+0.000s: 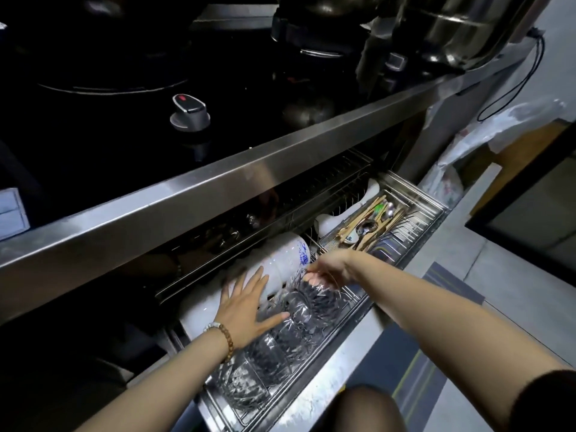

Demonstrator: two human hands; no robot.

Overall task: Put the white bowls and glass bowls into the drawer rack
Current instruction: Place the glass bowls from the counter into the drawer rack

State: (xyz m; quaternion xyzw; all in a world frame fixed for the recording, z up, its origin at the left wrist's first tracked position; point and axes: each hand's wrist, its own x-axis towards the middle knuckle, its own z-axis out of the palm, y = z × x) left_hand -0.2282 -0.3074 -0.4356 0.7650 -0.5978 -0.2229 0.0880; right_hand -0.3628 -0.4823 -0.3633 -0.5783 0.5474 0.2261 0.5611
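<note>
Knee [367,406]: in a dark stocking at 6 o'clock, just below the drawer's steel front.
Drawer rack [353,302]: pulled out under the counter, running from 7 o'clock up toward 2 o'clock.
Glass bowls [265,363]: a row of cut-glass bowls on edge in the rack's near lane, from 7 o'clock to the centre.
White bowls [283,260]: a stack lying on its side in the rack at the centre, touching the far end of the glass row; one shows a blue pattern.
Left hand [246,310]: fingers spread, palm resting on the glass bowls, fingertips reaching the white bowls; bead bracelet [226,341] on the wrist.
Right hand [330,269]: fingers curled, pinching the rim of the end glass bowl [314,294], just beside the white stack.
Cutlery tray [374,226]: at 2 o'clock in the drawer, holding chopsticks and spoons.
Counter [218,188]: steel edge crossing above the drawer; stove knob [190,112] at 10 o'clock.
</note>
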